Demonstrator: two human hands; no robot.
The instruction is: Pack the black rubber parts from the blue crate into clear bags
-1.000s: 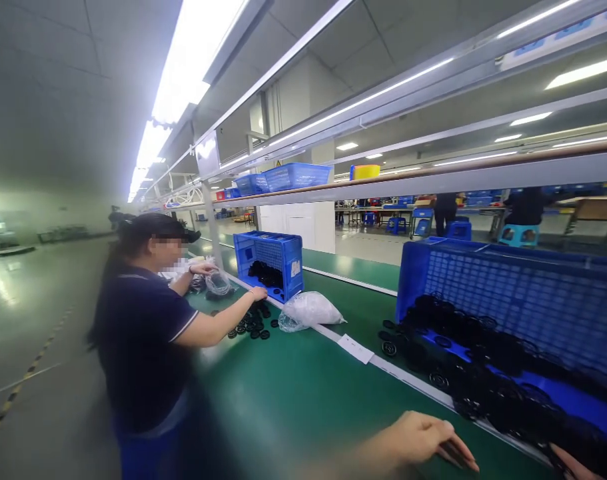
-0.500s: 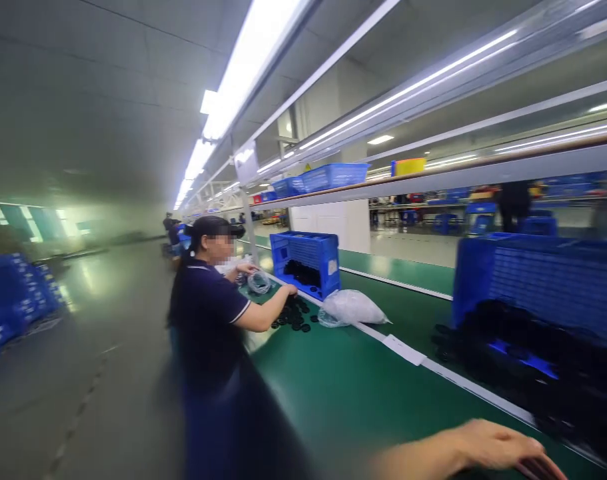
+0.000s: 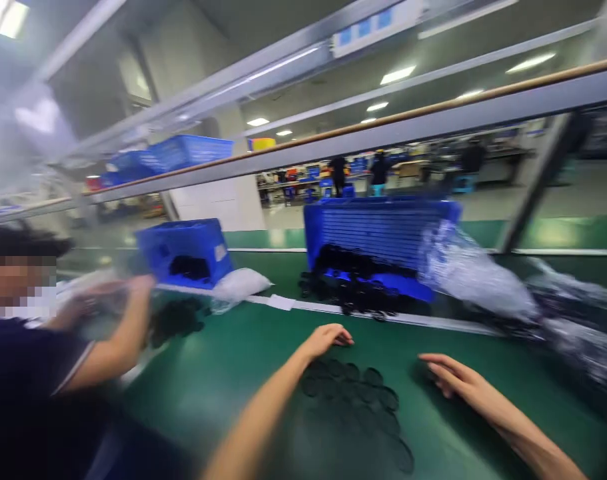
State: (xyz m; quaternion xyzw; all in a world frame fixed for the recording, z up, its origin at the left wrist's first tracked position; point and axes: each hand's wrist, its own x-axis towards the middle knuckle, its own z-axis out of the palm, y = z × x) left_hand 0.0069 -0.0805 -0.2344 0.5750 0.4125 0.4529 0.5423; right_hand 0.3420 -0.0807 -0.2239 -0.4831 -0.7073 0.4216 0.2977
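Several black rings lie in a loose, blurred cluster on the green table. My left hand is just beyond their upper left edge, its fingers curled forward; whether anything is in them is hidden. To the right of the rings, my right hand hovers over the bare green surface with its fingers extended and slightly apart, nothing in them. Behind the hands a blue crate lies on its side, and a heap of black rings spills from its opening onto the table.
Clear bags lie right of the crate. A second blue crate, a white bag and a paper slip are left. A person works at the far left beside more dark rings. A shelf crosses above the table.
The view has swung to the right. The big crate now stands near the middle and the person at the left edge. Both my hands now show, where only one did before.
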